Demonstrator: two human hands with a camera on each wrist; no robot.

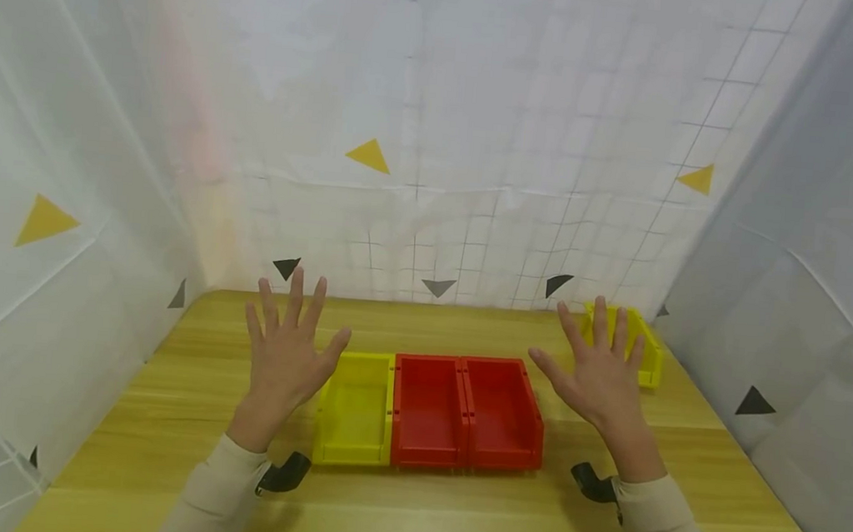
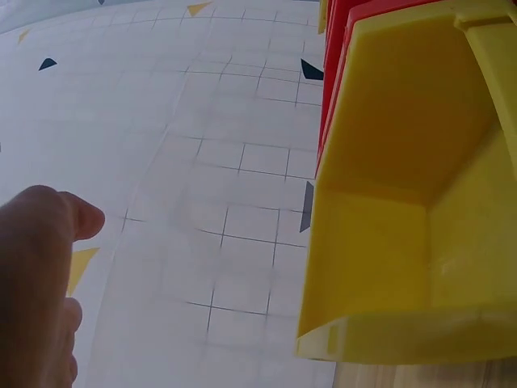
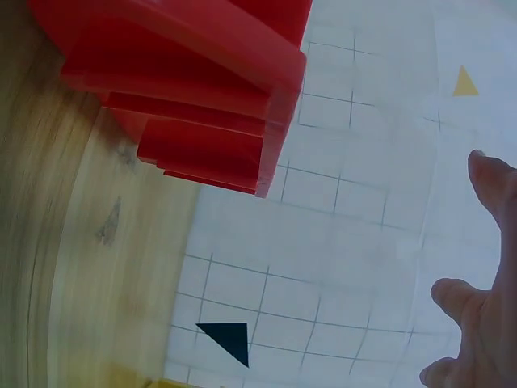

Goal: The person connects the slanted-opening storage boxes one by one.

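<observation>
Both hands are raised with their fingers spread, palms turned away from the head camera, and neither holds anything. My left hand (image 1: 286,368) overlaps the left edge of a yellow bin (image 1: 354,415) in the head view. In the left wrist view that yellow bin (image 2: 380,250) is large at the right, apart from the fingers. My right hand (image 1: 601,384) is right of two red bins (image 1: 430,408) that stand side by side against the yellow one. Its fingers partly cover another yellow bin (image 1: 648,363) behind. From the right wrist, the nearest red bin (image 3: 202,105) shows its side.
A wooden table (image 1: 452,518) carries the bins. White sheets with grid lines and yellow and dark triangles form a back wall (image 1: 485,95) and side walls (image 1: 831,289). Dark wrist mounts (image 1: 286,472) sit under both forearms.
</observation>
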